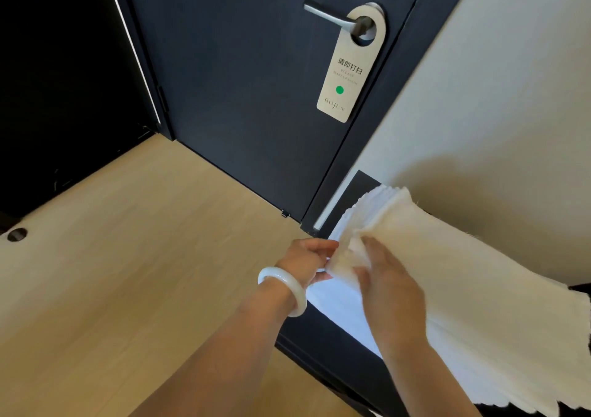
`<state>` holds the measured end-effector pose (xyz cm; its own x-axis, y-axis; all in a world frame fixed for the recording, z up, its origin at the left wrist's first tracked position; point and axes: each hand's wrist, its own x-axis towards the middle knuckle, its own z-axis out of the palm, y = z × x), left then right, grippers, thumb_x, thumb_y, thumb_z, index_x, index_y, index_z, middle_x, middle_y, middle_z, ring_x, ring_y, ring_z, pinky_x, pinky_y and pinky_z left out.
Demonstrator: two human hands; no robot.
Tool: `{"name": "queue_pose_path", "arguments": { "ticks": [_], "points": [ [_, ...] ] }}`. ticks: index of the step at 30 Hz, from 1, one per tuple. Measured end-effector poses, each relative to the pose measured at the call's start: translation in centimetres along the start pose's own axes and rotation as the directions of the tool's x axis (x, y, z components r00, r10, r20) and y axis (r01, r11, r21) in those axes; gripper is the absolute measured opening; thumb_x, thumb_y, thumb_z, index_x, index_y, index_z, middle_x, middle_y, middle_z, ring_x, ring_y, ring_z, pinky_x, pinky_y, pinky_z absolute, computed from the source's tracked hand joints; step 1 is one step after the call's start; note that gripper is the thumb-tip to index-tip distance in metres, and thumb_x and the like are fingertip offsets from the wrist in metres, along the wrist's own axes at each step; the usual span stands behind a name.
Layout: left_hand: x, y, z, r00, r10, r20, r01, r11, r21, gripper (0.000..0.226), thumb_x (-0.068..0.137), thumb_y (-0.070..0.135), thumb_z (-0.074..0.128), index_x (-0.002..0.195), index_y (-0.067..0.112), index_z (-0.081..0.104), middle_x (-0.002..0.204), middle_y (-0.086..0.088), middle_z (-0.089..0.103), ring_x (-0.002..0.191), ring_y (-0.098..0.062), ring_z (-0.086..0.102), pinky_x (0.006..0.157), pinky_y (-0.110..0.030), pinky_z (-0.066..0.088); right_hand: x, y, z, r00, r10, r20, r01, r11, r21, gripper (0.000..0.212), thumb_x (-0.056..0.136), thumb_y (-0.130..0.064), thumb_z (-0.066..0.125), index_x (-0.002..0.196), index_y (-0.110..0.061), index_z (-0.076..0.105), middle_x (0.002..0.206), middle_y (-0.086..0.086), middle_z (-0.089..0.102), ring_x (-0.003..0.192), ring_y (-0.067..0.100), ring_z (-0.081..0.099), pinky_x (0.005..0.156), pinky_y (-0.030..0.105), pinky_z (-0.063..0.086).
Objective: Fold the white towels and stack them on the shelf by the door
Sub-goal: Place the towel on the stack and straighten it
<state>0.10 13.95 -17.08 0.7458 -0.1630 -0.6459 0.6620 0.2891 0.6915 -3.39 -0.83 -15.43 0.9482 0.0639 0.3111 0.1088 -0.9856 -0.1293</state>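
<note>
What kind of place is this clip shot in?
Most likely a hotel room entryway. A door hanger reading "Please make up room" hangs on the lever handle of the dark door, and the left hand and right hand hold white towels on a dark shelf beside it.

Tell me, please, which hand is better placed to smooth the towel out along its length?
Probably the right hand: it holds the towel from above, and the towel's length runs off on its side. The left hand pinches the towel's end and can anchor it.
</note>
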Motion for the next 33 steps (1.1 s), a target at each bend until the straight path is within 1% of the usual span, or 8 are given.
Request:
{"name": "queue_pose_path", "arguments": {
  "ticks": [2,4,8,13,17,20,23,33],
  "points": [
    [0.1,-0.8,-0.2,0.997,-0.016,-0.07,0.01,0.997,-0.077,0.043,0.091,-0.019,0.038,0.11,0.006,0.068,0.113,-0.014,0.068,0.103,-0.028,0.067,0.08,-0.031,0.06,-1.1,-0.3,0.9,0.986,0.002,0.164,-0.014,0.997,0.076,0.084,0.076,-0.029,0.084,0.147,-0.01,0.042,0.147,0.009,0.051,0.132,0.027,0.053,0.103,0.044,0.05],
    [0.2,-1.9,-0.9,0.981,-0.052,-0.189,0.016,0.982,-0.187,0.04,0.092,-0.019,0.037,0.106,0.003,0.067,0.111,-0.017,0.066,0.098,-0.029,0.068,0.075,-0.03,0.061,-1.6,-0.3,1.0,0.973,0.029,0.228,-0.044,0.997,0.06,0.106,0.07,-0.039,0.086,0.153,-0.01,0.027,0.158,0.009,0.033,0.145,0.027,0.035,0.115,0.045,0.037],
    [0.6,-4.5,-1.9,0.936,-0.204,-0.287,0.073,0.91,-0.408,0.033,0.095,-0.017,0.034,0.102,-0.003,0.063,0.097,-0.019,0.065,0.075,-0.024,0.066,0.075,-0.029,0.06,-0.7,-0.6,0.6,0.973,0.123,0.195,-0.136,0.989,0.056,0.095,0.072,-0.022,0.087,0.149,-0.018,0.03,0.147,0.006,0.048,0.131,0.028,0.05,0.105,0.041,0.044],
    [-0.2,-6.2,-1.3,0.977,-0.055,-0.205,-0.017,0.942,-0.334,0.043,0.093,-0.02,0.032,0.109,0.004,0.065,0.111,-0.012,0.068,0.099,-0.022,0.065,0.087,-0.028,0.057,1.2,0.4,-0.7,0.927,0.294,0.232,-0.338,0.924,0.18,0.057,0.088,-0.022,0.071,0.136,-0.019,0.042,0.113,0.006,0.065,0.096,0.033,0.063,0.076,0.032,0.043],
    [-0.4,-6.4,-1.0,0.99,0.013,-0.143,-0.06,0.942,-0.329,0.048,0.091,-0.022,0.035,0.116,0.008,0.063,0.109,-0.007,0.071,0.1,-0.019,0.067,0.094,-0.028,0.054,0.5,0.1,-0.7,0.94,0.261,0.22,-0.296,0.944,0.145,0.062,0.086,-0.029,0.074,0.137,-0.02,0.041,0.121,0.003,0.061,0.104,0.031,0.063,0.084,0.039,0.05],
    [-0.7,-6.2,-0.9,0.993,0.041,-0.108,-0.072,0.95,-0.303,0.057,0.087,-0.027,0.032,0.112,0.014,0.064,0.113,-0.006,0.071,0.1,-0.017,0.066,0.093,-0.027,0.053,-0.1,-0.6,0.2,0.955,0.212,0.21,-0.251,0.95,0.185,0.09,0.074,-0.045,0.082,0.146,-0.024,0.032,0.14,-0.001,0.05,0.124,0.026,0.053,0.096,0.043,0.05],
    [-0.6,-6.4,-1.2,0.994,0.078,-0.075,-0.093,0.967,-0.237,0.062,0.085,-0.026,0.033,0.111,0.02,0.064,0.113,-0.001,0.072,0.103,-0.016,0.065,0.093,-0.026,0.05,-0.7,-1.4,1.7,0.976,0.149,0.162,-0.163,0.984,0.073,0.11,0.064,-0.058,0.081,0.15,-0.015,0.027,0.146,0.012,0.044,0.13,0.033,0.046,0.104,0.049,0.045],
    [-0.9,-6.7,-1.0,0.988,0.152,0.006,-0.144,0.949,-0.282,0.059,0.083,-0.023,0.039,0.118,0.016,0.065,0.11,0.002,0.074,0.11,-0.018,0.064,0.09,-0.025,0.047,-0.3,-1.5,1.8,0.968,0.234,0.097,-0.243,0.965,0.099,0.087,0.072,-0.035,0.086,0.141,-0.013,0.038,0.131,0.011,0.057,0.116,0.034,0.06,0.094,0.051,0.053]
  ]
}}
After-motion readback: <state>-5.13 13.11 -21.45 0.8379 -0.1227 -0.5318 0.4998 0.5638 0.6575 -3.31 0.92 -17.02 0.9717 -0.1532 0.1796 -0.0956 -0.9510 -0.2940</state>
